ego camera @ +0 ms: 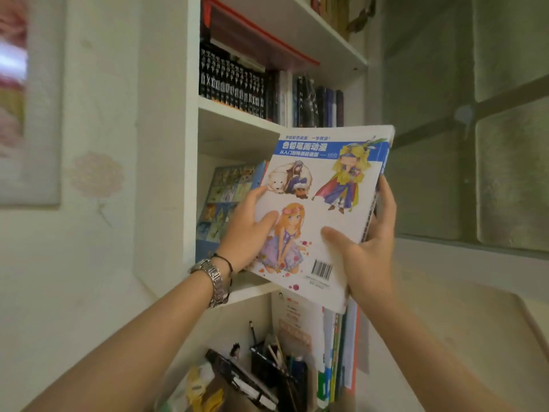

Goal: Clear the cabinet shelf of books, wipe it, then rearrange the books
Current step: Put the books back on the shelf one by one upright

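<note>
Both hands hold a large white softcover book with cartoon figures and a blue title band (320, 209), tilted, in front of the white cabinet's middle shelf (237, 135). Whether it is leaving or returning, I cannot tell; one colourful illustrated book (225, 200) leans inside. The next move calls for steadying it with both hands. The left hand (249, 230) clasps the left edge, thumb on the cover; the right hand (371, 248) clamps the spine, thumb flat.

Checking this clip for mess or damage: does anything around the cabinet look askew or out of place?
Nothing looks damaged or spilled. One book leans tilted against the cabinet's left wall on the middle shelf. Both hands, left and right, hold the large illustrated book at a slant in front.
</note>
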Demonstrator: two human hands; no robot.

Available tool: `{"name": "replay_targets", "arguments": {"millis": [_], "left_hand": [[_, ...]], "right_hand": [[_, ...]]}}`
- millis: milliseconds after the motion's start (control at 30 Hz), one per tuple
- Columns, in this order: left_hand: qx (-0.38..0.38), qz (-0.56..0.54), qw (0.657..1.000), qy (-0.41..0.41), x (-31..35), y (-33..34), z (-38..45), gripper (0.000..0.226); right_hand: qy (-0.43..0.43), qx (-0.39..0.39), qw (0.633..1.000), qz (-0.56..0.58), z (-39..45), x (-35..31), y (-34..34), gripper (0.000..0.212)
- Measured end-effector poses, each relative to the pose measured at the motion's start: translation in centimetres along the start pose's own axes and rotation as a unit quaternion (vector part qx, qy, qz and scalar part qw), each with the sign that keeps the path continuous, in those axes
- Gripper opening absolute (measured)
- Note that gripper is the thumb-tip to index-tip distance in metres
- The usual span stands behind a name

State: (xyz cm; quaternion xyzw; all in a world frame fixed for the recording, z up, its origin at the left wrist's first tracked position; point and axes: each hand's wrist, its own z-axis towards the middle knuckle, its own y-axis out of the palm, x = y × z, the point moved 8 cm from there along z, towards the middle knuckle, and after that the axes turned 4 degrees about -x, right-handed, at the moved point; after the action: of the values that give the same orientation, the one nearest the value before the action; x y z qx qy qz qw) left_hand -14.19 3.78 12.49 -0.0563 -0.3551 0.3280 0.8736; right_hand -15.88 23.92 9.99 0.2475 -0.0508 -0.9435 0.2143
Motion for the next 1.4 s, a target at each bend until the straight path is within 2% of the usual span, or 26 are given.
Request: {"name": "replay_targets", "arguments": {"millis": [167, 300, 400, 567, 700, 867, 1000, 1100, 1267, 1400], "left_hand": [[0.098, 0.045, 0.992, -0.071, -2.6, -2.5, -0.4, 0.054], [0.169, 0.048, 0.978, -0.116, -3.9, -3.5, -1.2, 0.048], [0.203, 0.107, 0.962, -0.149, -4.4, -3.8, -1.5, 0.054], [0.176, 0.157, 0.956, -0.174, -5.9, -3.1, -2.0, 0.06], [0.14, 0.165, 0.962, -0.167, -7.6, -2.4, -1.8, 0.048], [0.095, 0.176, 0.963, -0.18, -7.7, -2.0, -2.1, 0.045], [0.096, 0.148, 0.968, -0.177, -7.3, -2.0, -2.3, 0.046], [0.09, 0.136, 0.972, -0.171, -7.6, -1.8, -2.2, 0.05], [0.07, 0.137, 0.974, -0.166, -7.2, -1.4, -2.3, 0.066], [0.053, 0.144, 0.975, -0.158, -6.5, -1.2, -2.6, 0.085]], "right_hand": [[0.01, -0.017, 1.0, 0.023, 0.1, 2.9, 2.9, 0.096], [0.014, -0.033, 0.999, 0.019, 0.6, 4.6, 4.7, 0.095], [0.006, -0.04, 0.999, 0.009, 1.3, 5.3, 5.8, 0.096], [-0.017, -0.064, 0.998, -0.016, 2.2, 5.7, 7.4, 0.095], [-0.02, -0.06, 0.997, -0.037, 2.7, 6.3, 8.7, 0.092], [0.003, -0.066, 0.997, -0.045, 3.3, 8.3, 10.8, 0.092], [0.02, -0.084, 0.994, -0.061, 3.5, 9.5, 11.9, 0.094], [0.048, -0.129, 0.989, -0.047, 3.5, 9.6, 11.6, 0.092], [0.171, -0.237, 0.956, 0.035, 3.5, 9.0, 8.7, 0.08], [0.177, -0.289, 0.941, 0.005, 3.2, 8.5, 8.0, 0.084]]}}
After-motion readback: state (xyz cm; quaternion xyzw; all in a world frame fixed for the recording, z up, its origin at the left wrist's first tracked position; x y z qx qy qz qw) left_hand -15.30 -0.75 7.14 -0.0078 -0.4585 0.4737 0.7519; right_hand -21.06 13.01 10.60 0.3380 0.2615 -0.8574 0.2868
